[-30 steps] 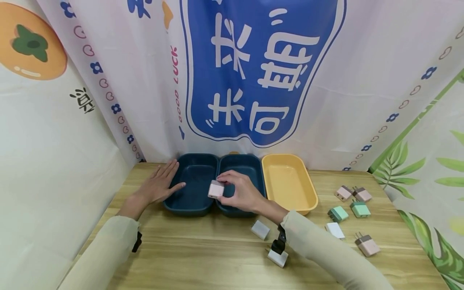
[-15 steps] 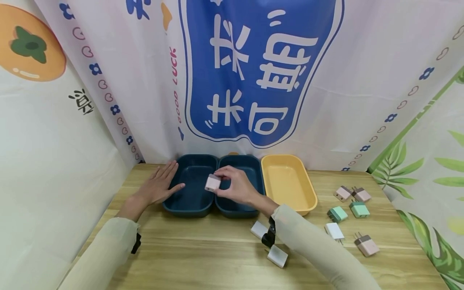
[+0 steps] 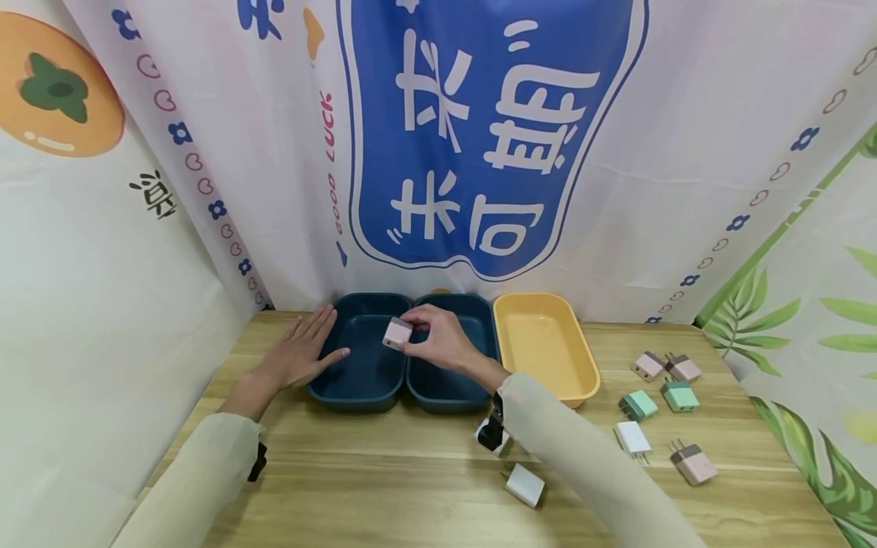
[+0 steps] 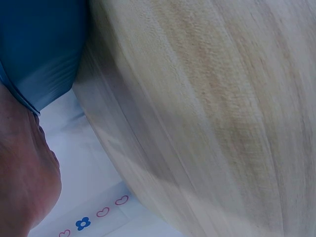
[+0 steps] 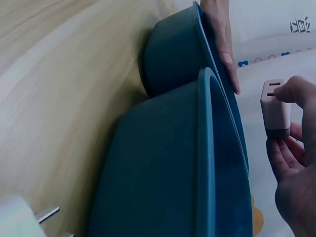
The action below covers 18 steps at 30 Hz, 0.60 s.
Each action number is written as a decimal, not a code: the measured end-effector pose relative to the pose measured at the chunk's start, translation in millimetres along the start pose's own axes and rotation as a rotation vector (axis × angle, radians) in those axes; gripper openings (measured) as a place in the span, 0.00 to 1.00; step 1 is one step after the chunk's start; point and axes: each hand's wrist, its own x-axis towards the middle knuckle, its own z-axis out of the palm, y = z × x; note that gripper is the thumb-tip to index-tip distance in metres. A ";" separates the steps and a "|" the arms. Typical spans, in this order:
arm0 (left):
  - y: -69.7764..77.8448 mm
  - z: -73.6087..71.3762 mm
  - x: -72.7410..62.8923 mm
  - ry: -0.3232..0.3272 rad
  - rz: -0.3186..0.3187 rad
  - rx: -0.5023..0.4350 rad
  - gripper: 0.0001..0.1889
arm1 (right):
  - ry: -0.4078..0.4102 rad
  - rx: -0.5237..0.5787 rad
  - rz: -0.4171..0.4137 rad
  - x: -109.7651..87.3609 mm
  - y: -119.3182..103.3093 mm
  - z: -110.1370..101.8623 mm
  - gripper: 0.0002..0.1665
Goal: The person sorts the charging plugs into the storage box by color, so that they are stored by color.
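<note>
My right hand [image 3: 444, 336] pinches a pink USB charger [image 3: 397, 333] with a grey-brown end, above the dark blue trays near where their rims meet. In the right wrist view the charger [image 5: 275, 106] shows two USB slots; the thumb presses that slotted face and the fingertips support the grey end. My left hand [image 3: 293, 356] lies with straight fingers along the left rim of the left blue tray [image 3: 356, 402], its thumb reaching over the inside. The right blue tray [image 3: 448, 403] stands beside it, partly covered by my right hand and forearm.
A yellow tray [image 3: 548, 342] stands right of the blue ones. White chargers [image 3: 524, 485] lie in front of them, one partly behind my right wrist camera. Several more lie at the right: pink [image 3: 693, 463], green [image 3: 639, 405] and white [image 3: 633, 437]. A printed cloth [image 3: 438, 152] hangs behind.
My right hand has moved left and farther back with the pink charger, which has tilted a little. The left hand has stayed on the tray rim.
</note>
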 end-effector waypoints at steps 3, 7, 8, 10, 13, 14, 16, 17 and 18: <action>0.1 1.1 0.4 0.000 0.000 -0.005 0.51 | 0.003 0.002 0.011 2.6 2.1 1.6 0.25; 0.6 2.6 1.7 -0.002 0.007 -0.012 0.51 | 0.011 0.000 0.035 6.8 5.7 3.5 0.25; 1.0 2.5 1.7 -0.001 0.009 -0.012 0.51 | 0.011 -0.001 0.043 8.0 6.3 3.8 0.26; 1.0 2.7 1.6 0.001 0.011 -0.016 0.50 | 0.007 -0.005 0.054 10.7 7.5 4.2 0.26; -0.3 2.5 1.6 0.007 0.009 -0.014 0.50 | -0.007 -0.005 0.074 15.0 8.7 4.5 0.25; -0.5 2.3 1.5 0.009 0.010 -0.010 0.50 | -0.011 -0.008 0.082 16.3 9.0 4.7 0.25; -1.3 2.3 1.7 0.010 0.010 -0.007 0.50 | -0.019 -0.005 0.097 19.1 10.3 5.5 0.25; -1.2 2.1 1.6 0.011 0.011 -0.007 0.50 | -0.023 -0.001 0.105 20.4 10.8 6.0 0.25; -1.1 1.9 1.4 0.010 0.012 -0.007 0.50 | -0.026 0.003 0.111 21.7 11.4 6.5 0.25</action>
